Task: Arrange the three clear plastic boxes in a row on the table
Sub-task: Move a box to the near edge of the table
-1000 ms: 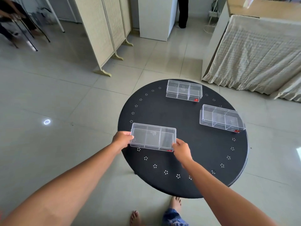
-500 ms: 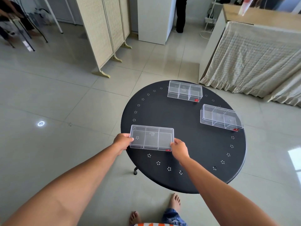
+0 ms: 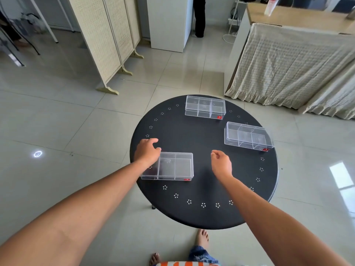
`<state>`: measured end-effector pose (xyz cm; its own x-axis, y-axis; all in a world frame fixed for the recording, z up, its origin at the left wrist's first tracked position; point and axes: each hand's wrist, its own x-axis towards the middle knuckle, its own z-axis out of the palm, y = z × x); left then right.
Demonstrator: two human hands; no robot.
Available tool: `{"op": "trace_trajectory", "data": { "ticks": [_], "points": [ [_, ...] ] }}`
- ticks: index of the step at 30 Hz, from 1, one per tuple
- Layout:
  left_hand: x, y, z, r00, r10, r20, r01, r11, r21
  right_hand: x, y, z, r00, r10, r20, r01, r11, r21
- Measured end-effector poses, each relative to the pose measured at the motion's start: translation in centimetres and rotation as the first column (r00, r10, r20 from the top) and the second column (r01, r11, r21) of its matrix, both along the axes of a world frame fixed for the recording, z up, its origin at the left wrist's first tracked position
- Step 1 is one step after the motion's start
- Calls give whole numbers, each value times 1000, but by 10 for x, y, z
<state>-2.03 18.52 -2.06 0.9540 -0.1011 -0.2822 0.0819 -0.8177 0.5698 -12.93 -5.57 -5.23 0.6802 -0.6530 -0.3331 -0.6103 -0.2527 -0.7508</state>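
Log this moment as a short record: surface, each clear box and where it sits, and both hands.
surface: round black table
near box: near-left, flat on the table
far box: at the far edge
right box: right side, angled
row: not formed
left hand: open, over near box's left end
right hand: open, empty, right of near box

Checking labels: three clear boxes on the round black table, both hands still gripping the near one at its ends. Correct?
Not quite. In the head view the near clear box rests on the round black table, released. The left hand hovers open over its left end; the right hand is open, apart from it. Three boxes is right.
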Motion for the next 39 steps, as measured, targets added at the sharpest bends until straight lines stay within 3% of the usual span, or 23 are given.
{"op": "trace_trajectory", "data": {
  "ticks": [7, 14, 20, 28, 34, 39],
  "points": [
    [12, -102, 17, 980, -186, -71, 177, 977, -118, 3, -94, 17, 994, -108, 19, 110, 985, -133],
    [15, -216, 2, 936, -289, -200, 250, 948, -199, -3, -193, 12, 967, -245, -72, 228, 955, -190],
    [16, -286, -16, 888, -262, -378, 175, 952, -250, -5, -251, -8, 951, -253, -176, 247, 967, -56],
    [23, -319, -31, 848, -218, -484, 57, 944, -325, 5, -275, -36, 970, -238, -47, 242, 962, 128],
    [29, -316, -32, 864, -189, -466, -7, 922, -388, 14, -263, -36, 964, -266, -5, 263, 952, 159],
    [45, -271, -25, 921, -132, -367, -14, 929, -371, 33, -225, -28, 978, -210, 0, 208, 969, 134]
  ]
}}
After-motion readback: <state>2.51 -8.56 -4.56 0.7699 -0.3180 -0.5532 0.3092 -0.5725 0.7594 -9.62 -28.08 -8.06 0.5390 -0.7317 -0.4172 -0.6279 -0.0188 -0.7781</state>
